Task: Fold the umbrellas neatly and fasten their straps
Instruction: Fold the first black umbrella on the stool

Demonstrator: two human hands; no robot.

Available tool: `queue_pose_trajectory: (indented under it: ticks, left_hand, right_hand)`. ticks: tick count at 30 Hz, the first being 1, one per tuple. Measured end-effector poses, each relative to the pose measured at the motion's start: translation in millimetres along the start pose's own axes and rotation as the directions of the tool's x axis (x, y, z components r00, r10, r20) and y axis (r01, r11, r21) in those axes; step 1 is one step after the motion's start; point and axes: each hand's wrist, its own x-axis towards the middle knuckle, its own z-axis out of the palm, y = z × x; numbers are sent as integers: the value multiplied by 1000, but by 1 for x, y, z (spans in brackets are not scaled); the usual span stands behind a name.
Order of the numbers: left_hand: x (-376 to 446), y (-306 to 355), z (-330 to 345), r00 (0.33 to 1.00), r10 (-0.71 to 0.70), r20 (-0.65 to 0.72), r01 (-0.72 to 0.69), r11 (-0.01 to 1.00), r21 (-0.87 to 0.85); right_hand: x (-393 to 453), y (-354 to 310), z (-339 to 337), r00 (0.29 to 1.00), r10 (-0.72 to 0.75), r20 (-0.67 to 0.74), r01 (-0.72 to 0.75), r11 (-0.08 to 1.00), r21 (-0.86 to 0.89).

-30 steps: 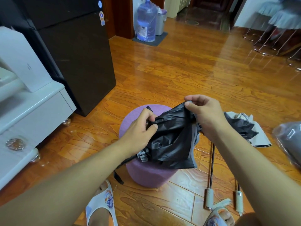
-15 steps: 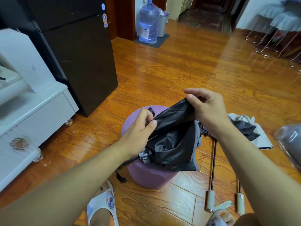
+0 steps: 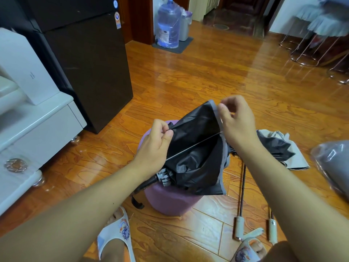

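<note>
A black folding umbrella (image 3: 196, 157) with a grey edge lies across a purple stool (image 3: 170, 201). Its canopy is loose and one thin metal rib shows across it. My left hand (image 3: 154, 146) pinches a fold of the black fabric at the canopy's left side. My right hand (image 3: 236, 123) pinches the grey edge at the upper right and holds that panel stretched upward. The umbrella's dark handle hangs off the stool at the lower left. Two more umbrellas with pale handles (image 3: 272, 231) and a beige-and-black canopy (image 3: 279, 148) lie on the floor to the right.
A dark fridge (image 3: 85, 63) and a white cabinet (image 3: 35, 129) stand to the left. A water bottle (image 3: 168, 27) is at the back and chairs (image 3: 321, 38) at the far right. A grey plastic-wrapped bundle (image 3: 334, 163) lies at the right edge. My sandalled feet (image 3: 115, 233) flank the stool.
My right hand has lifted and pulled the canopy's grey edge up and to the right, spreading one panel flat and baring a rib. My left hand keeps its pinch on the fabric.
</note>
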Motion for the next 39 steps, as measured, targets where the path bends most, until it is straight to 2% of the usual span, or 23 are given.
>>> queue_pose_trajectory:
  ticks: [2, 4, 6, 8, 9, 11, 12, 13, 14, 15, 17, 18, 19, 21, 23, 24, 28, 31, 33, 36, 39]
  left_hand:
    - [4, 0, 1, 995, -91, -41, 90, 995, -35]
    - [11, -4, 2, 976, -211, -58, 205, 974, -95]
    - [18, -7, 1, 938, -342, -53, 328, 927, -184]
    - [22, -6, 2, 887, -459, -41, 424, 848, -317]
    - [23, -6, 2, 867, -496, -54, 450, 825, -342]
    - [22, -5, -4, 839, -517, -169, 483, 851, -207]
    - [20, -3, -10, 825, -513, -239, 510, 856, -76]
    - [17, -1, -16, 820, -519, -241, 544, 838, 44]
    - [12, 3, -22, 815, -557, -163, 576, 810, 113]
    - [4, 10, -23, 780, -626, -21, 623, 772, 126]
    - [-17, 27, -18, 603, -747, 280, 746, 652, 136]
    - [-27, 31, -13, 549, -763, 342, 760, 626, 175]
    - [-34, 31, -6, 543, -762, 353, 759, 625, 183]
    - [-44, 27, 5, 595, -745, 301, 762, 642, 83]
    - [-46, 23, 11, 611, -747, 262, 782, 621, -54]
    - [-46, 23, 12, 600, -755, 264, 796, 595, -108]
    - [-46, 26, 14, 510, -798, 320, 849, 409, -334]
    - [-44, 27, 15, 508, -805, 306, 825, 353, -441]
    - [-42, 27, 15, 574, -788, 223, 769, 425, -477]
    - [-40, 26, 10, 708, -702, 80, 669, 629, -395]
    - [-41, 26, 3, 763, -641, 84, 642, 736, -214]
  right_hand:
    - [-6, 7, -2, 983, 179, -37, -180, 983, -26]
    - [-19, 18, -7, 922, 367, 123, -341, 921, -186]
    - [-37, 30, -13, 763, 541, 354, -445, 836, -320]
    - [-50, 41, -23, 600, 644, 475, -527, 765, -371]
    - [-54, 46, -28, 551, 662, 508, -569, 743, -352]
    - [-57, 52, -35, 490, 662, 568, -647, 712, -272]
    - [-58, 54, -37, 472, 658, 587, -663, 703, -255]
    - [-60, 56, -37, 460, 657, 597, -668, 699, -256]
    - [-61, 57, -37, 451, 658, 603, -670, 696, -259]
    - [-63, 57, -36, 444, 660, 606, -677, 690, -255]
    - [-66, 53, -33, 436, 665, 606, -709, 669, -224]
    - [-68, 50, -31, 432, 670, 604, -726, 656, -207]
    - [-69, 47, -30, 428, 677, 599, -738, 644, -200]
    - [-72, 42, -28, 420, 692, 588, -739, 637, -221]
    - [-71, 37, -31, 433, 691, 579, -734, 643, -219]
    - [-69, 35, -35, 471, 674, 570, -723, 665, -189]
    - [-56, 25, -53, 715, 468, 519, -600, 792, 113]
    - [-54, 17, -55, 811, 336, 478, -507, 812, 289]
    - [-54, 12, -53, 849, 289, 442, -461, 813, 355]
    - [-50, 4, -47, 877, 247, 411, -420, 810, 409]
    - [-45, -2, -41, 895, 220, 387, -392, 802, 451]
